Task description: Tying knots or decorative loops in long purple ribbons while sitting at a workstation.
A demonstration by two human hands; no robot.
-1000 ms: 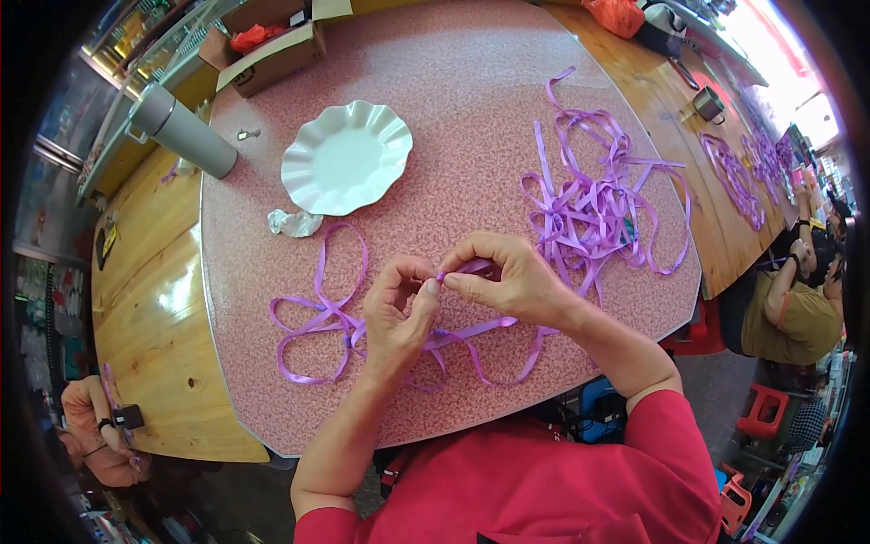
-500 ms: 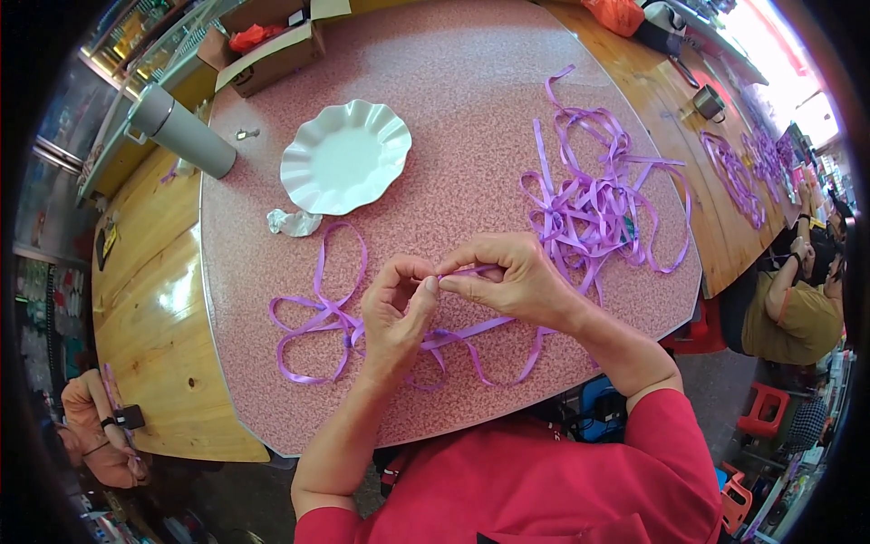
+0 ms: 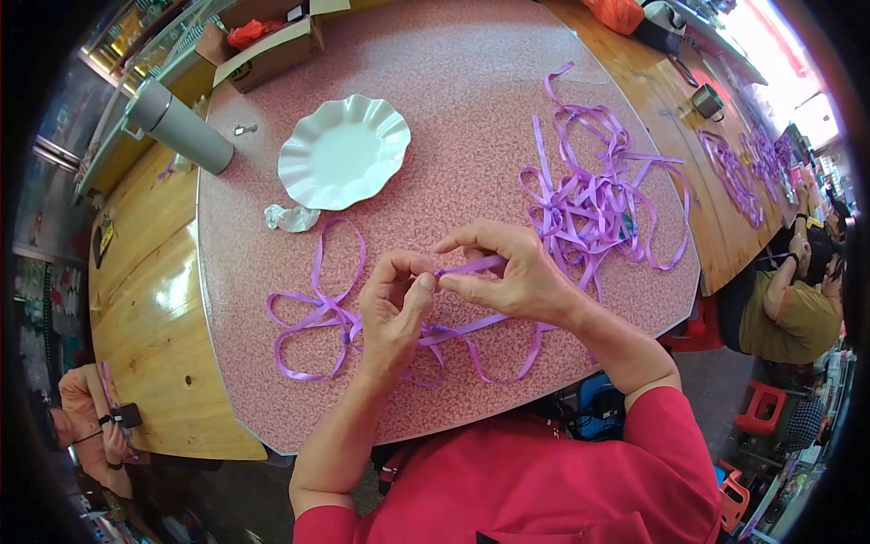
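Note:
Both hands meet over the near edge of a pink speckled table. My left hand and my right hand pinch the same purple ribbon strip between thumbs and forefingers, fingertips almost touching. Looped purple ribbon trails on the table below and left of my left hand. A tangled pile of purple ribbons lies just beyond my right hand.
A white scalloped plate and a crumpled bit of foil lie left of centre. A grey flask and a cardboard box stand at the far left. Wooden tables flank both sides; other people sit at the right and lower left.
My fingers have shifted slightly on the ribbon strip, with my left thumb now pressed closer to the right fingertips. Nothing else has moved.

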